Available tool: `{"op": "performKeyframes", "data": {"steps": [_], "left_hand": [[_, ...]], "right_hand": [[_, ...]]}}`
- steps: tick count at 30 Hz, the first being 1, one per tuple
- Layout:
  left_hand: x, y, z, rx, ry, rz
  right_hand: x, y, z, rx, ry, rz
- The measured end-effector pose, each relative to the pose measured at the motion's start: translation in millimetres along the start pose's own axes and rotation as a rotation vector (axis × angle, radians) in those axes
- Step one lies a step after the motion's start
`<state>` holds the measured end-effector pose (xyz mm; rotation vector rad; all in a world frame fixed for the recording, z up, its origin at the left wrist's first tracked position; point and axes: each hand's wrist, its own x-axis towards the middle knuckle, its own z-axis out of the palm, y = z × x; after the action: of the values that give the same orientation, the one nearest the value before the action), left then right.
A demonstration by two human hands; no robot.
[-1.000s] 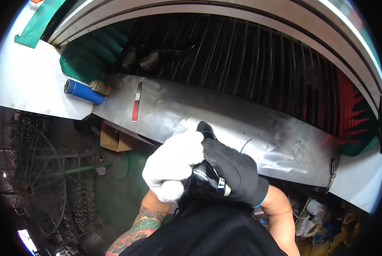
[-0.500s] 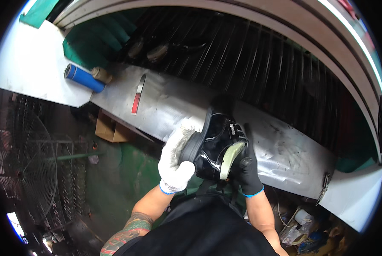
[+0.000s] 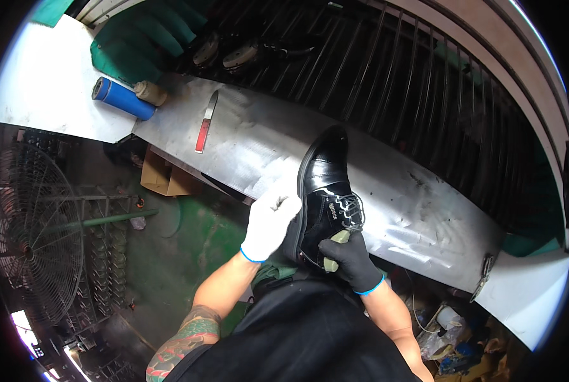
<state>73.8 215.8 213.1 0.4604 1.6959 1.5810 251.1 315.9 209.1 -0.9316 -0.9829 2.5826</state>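
Observation:
A black lace-up shoe (image 3: 326, 172) is held toe-away over the near side of the metal work surface, its upper facing up. Out of its opening sticks a pale green shoe last (image 3: 335, 250). My right hand (image 3: 355, 260), in a black glove, is closed round this last, thumb across it. Along the shoe's left side, my left hand (image 3: 271, 219) in a white glove has its fingers curled against the sole edge; part of its grip is hidden. A red-handled knife (image 3: 205, 124) lies on the metal surface, farther off to the left.
The metal work surface (image 3: 252, 127) borders dark rods (image 3: 386, 70) behind it. At its left end lie a blue roll (image 3: 122, 99) and a tan roll (image 3: 151, 93). Left stands a large fan (image 3: 33, 235); below the bench sits a cardboard box (image 3: 163, 175). Clippers (image 3: 483, 278) lie at right.
The shoe has swung from sole turned toward my left hand to upper facing up, its toe pointing away. My right hand has shifted onto the last; my left has moved up along the sole edge.

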Motion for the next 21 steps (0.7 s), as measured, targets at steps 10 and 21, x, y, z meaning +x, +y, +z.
{"op": "performKeyframes", "data": {"steps": [10,21], "left_hand": [[62,39,-43,-0.268,-0.333,0.057],[58,-9,-68,-0.712,-0.578,-0.068]], "right_hand": [[-25,-62,15,-0.882,0.004,-0.423],[-27,-27,12,-1.515,-0.113,-0.834]]}}
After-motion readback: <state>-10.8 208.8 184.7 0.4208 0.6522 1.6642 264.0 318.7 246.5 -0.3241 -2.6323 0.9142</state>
